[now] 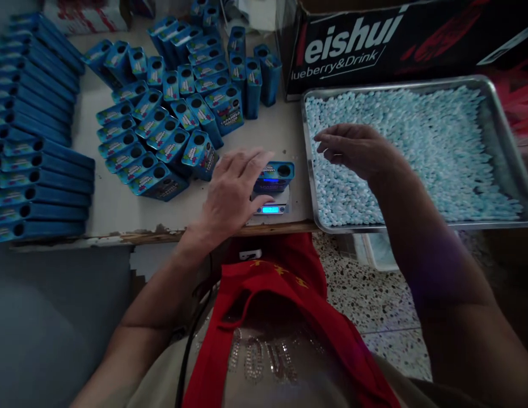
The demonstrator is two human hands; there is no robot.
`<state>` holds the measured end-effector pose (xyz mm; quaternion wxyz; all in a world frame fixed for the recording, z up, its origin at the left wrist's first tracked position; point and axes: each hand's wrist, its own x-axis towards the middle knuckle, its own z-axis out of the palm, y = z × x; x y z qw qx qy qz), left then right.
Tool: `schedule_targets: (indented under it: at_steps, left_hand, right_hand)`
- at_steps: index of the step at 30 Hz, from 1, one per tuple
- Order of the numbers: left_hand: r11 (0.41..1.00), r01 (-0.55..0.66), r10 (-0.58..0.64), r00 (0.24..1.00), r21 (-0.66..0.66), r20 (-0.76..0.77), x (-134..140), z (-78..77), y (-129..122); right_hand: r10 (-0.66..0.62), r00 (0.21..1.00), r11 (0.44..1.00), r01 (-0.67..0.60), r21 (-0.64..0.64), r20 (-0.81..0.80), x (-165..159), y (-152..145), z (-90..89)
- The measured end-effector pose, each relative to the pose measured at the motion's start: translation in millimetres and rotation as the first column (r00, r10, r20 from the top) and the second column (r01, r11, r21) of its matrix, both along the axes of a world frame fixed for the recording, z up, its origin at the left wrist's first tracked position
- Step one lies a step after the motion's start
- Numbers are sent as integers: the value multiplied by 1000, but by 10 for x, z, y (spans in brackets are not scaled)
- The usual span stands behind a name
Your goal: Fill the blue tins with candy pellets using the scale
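A blue candy tin (274, 177) with a round dark hole in its top stands on a small digital scale (284, 199) with a lit display. My left hand (233, 190) is at the tin's left end, fingers stretched along its far side and thumb apart over the scale; it does not appear to grip the tin. Over the left part of a metal tray (308, 153) hovers my right hand (353, 147), its fingers drawn together in a pinch. Whatever is between those fingertips is hidden. Small pale blue and white candies (438, 153) cover most of the tray.
Several upright blue tins (157, 133) crowd the table left of the scale. Further left, more tins (38, 170) lie in stacked rows. A black printed carton (353, 51) stands behind the tray. The table's worn front edge (161, 231) runs close to my red apron (281, 283).
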<state>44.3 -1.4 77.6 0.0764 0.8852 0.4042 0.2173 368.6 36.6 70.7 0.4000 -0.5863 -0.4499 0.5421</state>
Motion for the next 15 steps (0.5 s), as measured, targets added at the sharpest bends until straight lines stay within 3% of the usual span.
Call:
schedule_targets:
  at_steps: [3,8,15]
  left_hand:
    - [998,43,-47,994,-34,-102,202,60,53]
    - [995,61,-75,977,-77,-201,330,44,119]
    - [968,48,-88,984,-245,-152,401,62,188]
  right_hand:
    - [73,997,996,-75,54,37,-79,88,6]
    - [83,994,991,-90,97,73,-141,235,-18]
    - [137,983,967,-159,199,119,-431,398,-104]
